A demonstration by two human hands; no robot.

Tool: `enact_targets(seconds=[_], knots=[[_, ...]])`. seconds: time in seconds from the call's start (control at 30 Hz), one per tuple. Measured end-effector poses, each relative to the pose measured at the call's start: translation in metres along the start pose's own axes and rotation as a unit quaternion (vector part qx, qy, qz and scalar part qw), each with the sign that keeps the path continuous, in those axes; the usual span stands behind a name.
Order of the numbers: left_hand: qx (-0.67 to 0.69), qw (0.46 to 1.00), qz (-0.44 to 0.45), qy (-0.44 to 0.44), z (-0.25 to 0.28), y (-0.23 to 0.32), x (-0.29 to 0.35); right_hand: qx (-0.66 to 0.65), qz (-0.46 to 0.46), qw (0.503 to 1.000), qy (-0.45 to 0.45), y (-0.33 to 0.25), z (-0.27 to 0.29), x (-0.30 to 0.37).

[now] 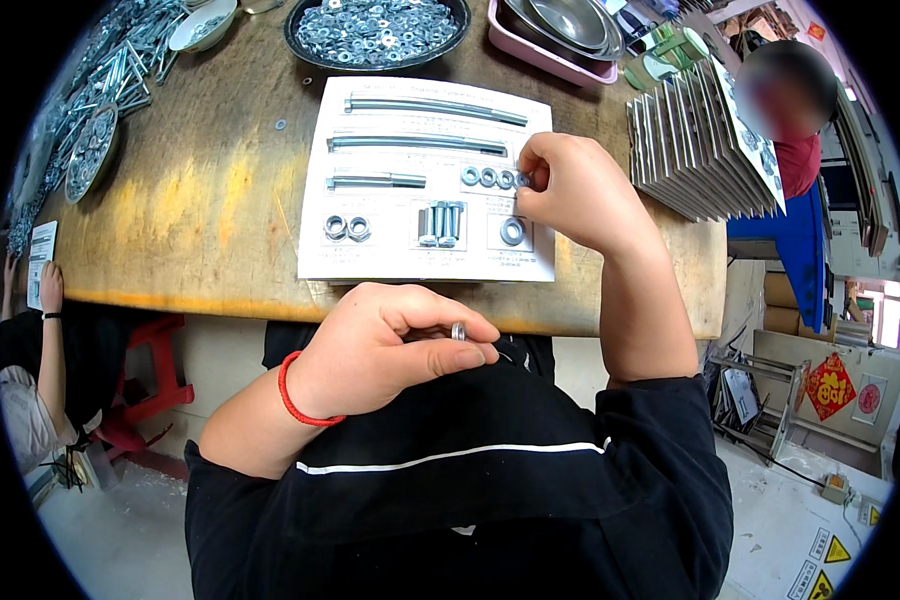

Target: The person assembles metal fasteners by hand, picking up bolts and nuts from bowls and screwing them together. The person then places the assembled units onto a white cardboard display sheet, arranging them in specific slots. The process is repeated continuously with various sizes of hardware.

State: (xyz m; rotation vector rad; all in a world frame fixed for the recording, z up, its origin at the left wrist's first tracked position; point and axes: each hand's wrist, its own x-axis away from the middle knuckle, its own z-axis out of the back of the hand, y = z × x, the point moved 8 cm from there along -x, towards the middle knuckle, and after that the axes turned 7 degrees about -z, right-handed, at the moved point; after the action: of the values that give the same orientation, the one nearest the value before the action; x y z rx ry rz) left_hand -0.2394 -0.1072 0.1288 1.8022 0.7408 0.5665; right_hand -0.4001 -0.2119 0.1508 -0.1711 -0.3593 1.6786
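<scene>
My left hand (375, 350), a red cord round its wrist, is closed in front of my body. Between its thumb and fingers it pinches a few small metal washers (458, 331) seen edge-on. My right hand (580, 195) reaches over the right side of a white sheet (315, 225), its thumb and fingertips closed on a washer (523, 180) at the end of a row of washers (487, 177). The sheet also shows long bolts (417, 145), two nuts (347, 228), a group of short bolts (440, 224) and one larger washer (511, 231). I cannot tell which are printed pictures.
A black bowl of washers (375, 35) stands behind the sheet. Loose bolts (90, 75) and two small dishes lie at far left. A pink tub (545, 60) with metal bowls and a stack of boards (700, 140) stand on the right. Other people are at the left and far right.
</scene>
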Motion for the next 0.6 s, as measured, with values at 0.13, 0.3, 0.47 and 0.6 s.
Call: enact_targets(seconds=[0.13,0.3,0.47,0.6], knots=[[0.006,1.000,-0.004,0.002,0.001,-0.001,0.001,-0.026,0.009,1.000,-0.005,-0.003,-0.002,0.000],[0.001,1.000,-0.013,-0.001,0.001,0.000,0.000,0.001,0.011,1.000,-0.003,-0.004,-0.002,0.000],[-0.003,1.000,-0.022,0.002,0.002,-0.002,0.002,0.026,0.040,0.998,0.036,-0.020,0.005,0.004],[0.000,1.000,-0.023,-0.002,0.002,-0.001,0.001,0.032,0.043,0.998,0.024,-0.019,-0.003,-0.001]])
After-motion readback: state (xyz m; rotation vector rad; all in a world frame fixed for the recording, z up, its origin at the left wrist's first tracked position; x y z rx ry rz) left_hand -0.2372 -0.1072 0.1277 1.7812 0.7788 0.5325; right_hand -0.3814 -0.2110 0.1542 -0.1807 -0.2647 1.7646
